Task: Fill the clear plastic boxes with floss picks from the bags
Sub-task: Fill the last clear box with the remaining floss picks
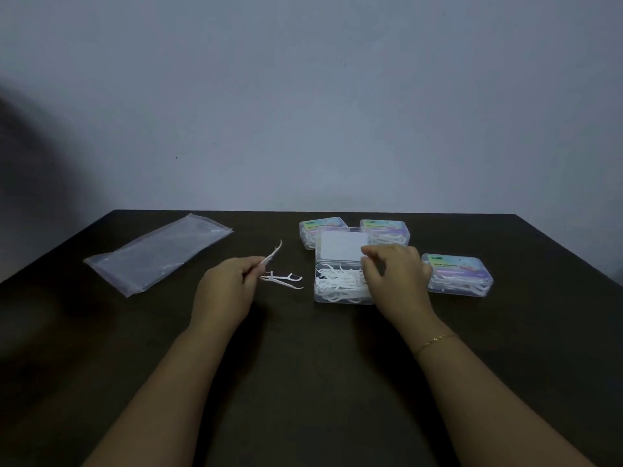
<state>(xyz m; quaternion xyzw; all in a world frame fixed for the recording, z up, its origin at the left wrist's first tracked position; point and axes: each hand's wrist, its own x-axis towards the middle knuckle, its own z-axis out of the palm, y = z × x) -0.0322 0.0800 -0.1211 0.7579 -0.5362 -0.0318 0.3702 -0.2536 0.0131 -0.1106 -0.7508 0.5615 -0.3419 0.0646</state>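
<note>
- Head view, the filled stock: three clear boxes with lids down and floss picks inside sit around the work spot, one at 12 o'clock from the open box (323, 230), one at 1 o'clock (386, 230), and one at 3 o'clock (456, 274). I judge these finished.
- Head view, the box in hand: the open box (340, 288) lies just right of centre on the dark table (303, 382), its lid tipped back, its tray heaped with white picks nearly to the rim.
- Head view, right hand (394, 274): it rests over the right end of the open box, fingers curled down at the tray edge. Whether they pinch a pick or only steady the box I cannot tell.
- Head view, left hand (226, 288): finger and thumb pinch one floss pick (272, 256), its tip pointing to 1 o'clock.
- Head view, what remains: a few loose picks (283, 279) lie on the table between the hands, and the bag (158, 252) at 10 o'clock lies flat and looks all but emptied.
- Judgement: the task seems close to its end, with those last picks to go in and the lid to close.
</note>
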